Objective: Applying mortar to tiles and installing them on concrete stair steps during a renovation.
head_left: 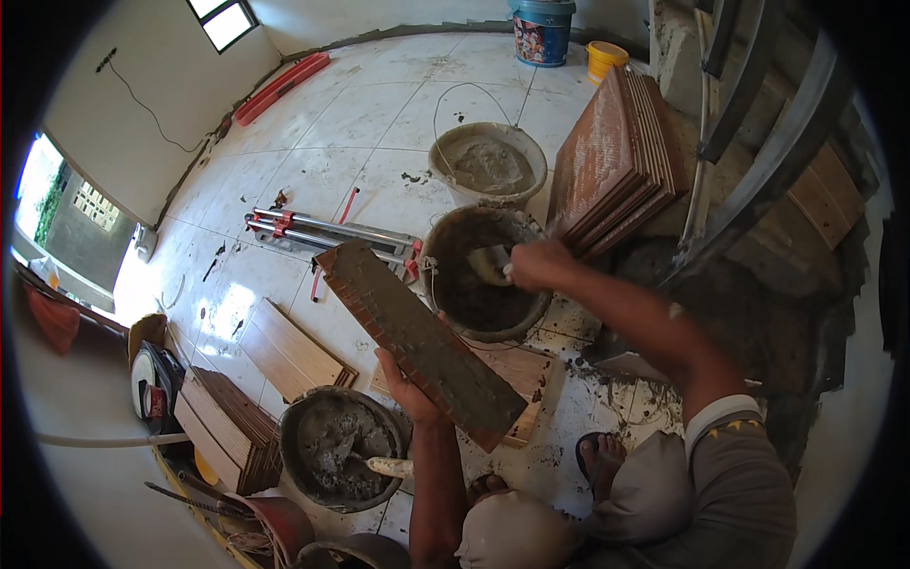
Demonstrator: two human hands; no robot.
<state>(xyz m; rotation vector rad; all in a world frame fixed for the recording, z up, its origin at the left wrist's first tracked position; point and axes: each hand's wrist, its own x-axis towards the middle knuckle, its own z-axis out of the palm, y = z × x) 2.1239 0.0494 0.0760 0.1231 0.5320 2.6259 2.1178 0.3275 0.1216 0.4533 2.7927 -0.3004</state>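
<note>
My left hand (409,387) grips a long narrow tile (422,343) from beneath and tilts it. Grey mortar coats the tile's upturned face, and its reddish-brown edge shows. Over the dark bucket (445,313) my right hand (542,266) is closed round the handle of a pale, flat-ended tool, apparently a brush (489,265). The brush head hangs inside the bucket's mouth, and the bucket's contents are too dark to make out. Left of my left forearm stands a mortar bucket (396,431) with a trowel (389,467) stuck in the grey mix.
Another bucket (531,152) of grey mix stands beyond. Stacked tiles (607,156) lean beside the metal-railed stairs (796,171); more tiles (223,427) stand at left. A tile cutter (327,232) lies on the white floor. Loose wood-patterned tiles (289,351) lie nearby.
</note>
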